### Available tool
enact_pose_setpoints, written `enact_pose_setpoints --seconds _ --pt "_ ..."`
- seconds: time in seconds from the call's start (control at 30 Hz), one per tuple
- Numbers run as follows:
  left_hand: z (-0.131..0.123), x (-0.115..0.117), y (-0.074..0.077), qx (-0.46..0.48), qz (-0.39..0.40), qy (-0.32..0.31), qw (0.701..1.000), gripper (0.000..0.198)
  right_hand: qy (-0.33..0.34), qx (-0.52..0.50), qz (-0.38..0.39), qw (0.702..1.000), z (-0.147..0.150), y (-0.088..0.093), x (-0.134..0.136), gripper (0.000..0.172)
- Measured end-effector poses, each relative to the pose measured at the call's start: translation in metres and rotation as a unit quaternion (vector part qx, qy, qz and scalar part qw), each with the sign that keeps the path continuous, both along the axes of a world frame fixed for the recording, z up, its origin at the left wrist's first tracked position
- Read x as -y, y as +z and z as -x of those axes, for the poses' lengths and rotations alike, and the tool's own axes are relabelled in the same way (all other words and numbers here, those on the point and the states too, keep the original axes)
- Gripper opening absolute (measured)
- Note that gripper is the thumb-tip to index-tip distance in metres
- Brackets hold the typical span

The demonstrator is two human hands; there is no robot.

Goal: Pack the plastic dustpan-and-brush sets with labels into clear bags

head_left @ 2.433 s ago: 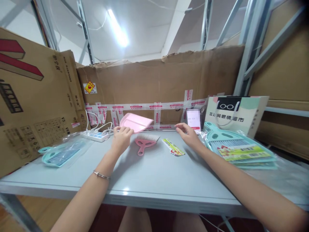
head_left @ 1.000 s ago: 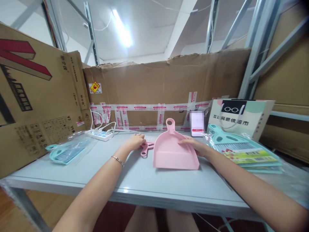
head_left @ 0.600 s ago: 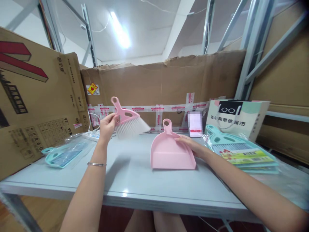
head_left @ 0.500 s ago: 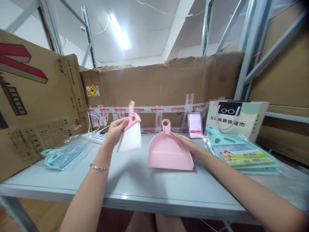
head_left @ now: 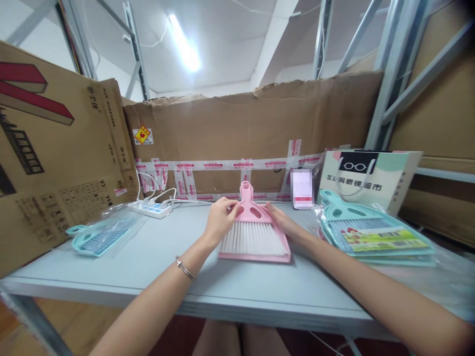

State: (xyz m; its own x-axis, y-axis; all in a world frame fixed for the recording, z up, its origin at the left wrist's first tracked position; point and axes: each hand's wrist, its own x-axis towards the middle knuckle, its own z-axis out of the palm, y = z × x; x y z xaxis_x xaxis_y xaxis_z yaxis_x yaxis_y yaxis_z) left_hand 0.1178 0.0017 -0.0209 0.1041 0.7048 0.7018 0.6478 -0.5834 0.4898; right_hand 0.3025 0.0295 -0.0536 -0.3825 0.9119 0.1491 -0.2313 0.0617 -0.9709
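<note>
A pink hand brush (head_left: 256, 237) with white bristles lies over a pink dustpan (head_left: 252, 257), its bristles inside the pan and the two handles lined up at the top. My left hand (head_left: 221, 217) pinches the brush at the left side of its pink head. On the other side, my right hand (head_left: 284, 220) grips the dustpan's right edge, its fingers partly hidden behind the pan. Both pieces are held above the middle of the grey table (head_left: 178, 267).
Bagged mint-green brush-and-dustpan sets lie at the left (head_left: 98, 240) and in a stack at the right (head_left: 374, 232). A power strip (head_left: 154, 209), a phone (head_left: 302, 190) and a paper bag (head_left: 371, 180) stand at the back. Cardboard boxes (head_left: 222, 128) wall the table.
My left hand has brought the brush rightward from beside the dustpan onto its front. The dustpan has shifted slightly left, still in my right hand.
</note>
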Motion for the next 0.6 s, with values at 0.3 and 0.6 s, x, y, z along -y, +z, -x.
enact_pose_setpoints --seconds 0.3,0.6 --pt "-0.003 -0.013 -0.018 0.083 -0.041 -0.023 0.995 0.004 0.005 0.074 -0.064 0.995 -0.001 -0.004 -0.001 0.041" --pt "0.001 -0.028 0.008 0.027 0.272 -0.170 0.947 0.039 -0.041 0.131 -0.133 0.982 0.001 -0.001 -0.003 0.044"
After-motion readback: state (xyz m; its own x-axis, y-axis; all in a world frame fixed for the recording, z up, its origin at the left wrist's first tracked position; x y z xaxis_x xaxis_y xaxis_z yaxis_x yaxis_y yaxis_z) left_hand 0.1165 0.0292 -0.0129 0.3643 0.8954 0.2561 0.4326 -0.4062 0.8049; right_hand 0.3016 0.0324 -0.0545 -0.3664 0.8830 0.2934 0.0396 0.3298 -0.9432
